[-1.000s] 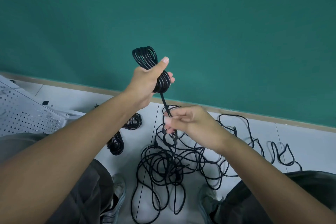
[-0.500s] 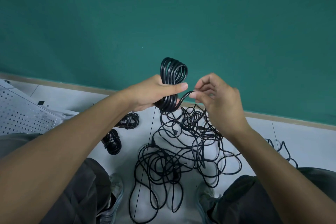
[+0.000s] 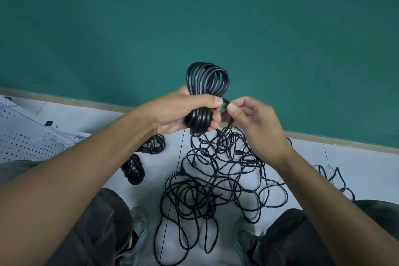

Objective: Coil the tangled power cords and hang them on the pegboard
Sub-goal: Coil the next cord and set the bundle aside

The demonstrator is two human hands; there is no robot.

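Cords: one coil (image 3: 206, 84) in left hand (image 3: 181, 112), two coiled bundles (image 3: 151, 147) on floor

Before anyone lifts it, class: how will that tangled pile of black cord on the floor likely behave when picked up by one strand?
The tangled pile is probably floppy: its thin strands lie in loose, sagging loops on the floor. Lifting one strand would likely drag others along, since the loops cross and overlap. It seems unlikely to roll, lying flat and spread out.
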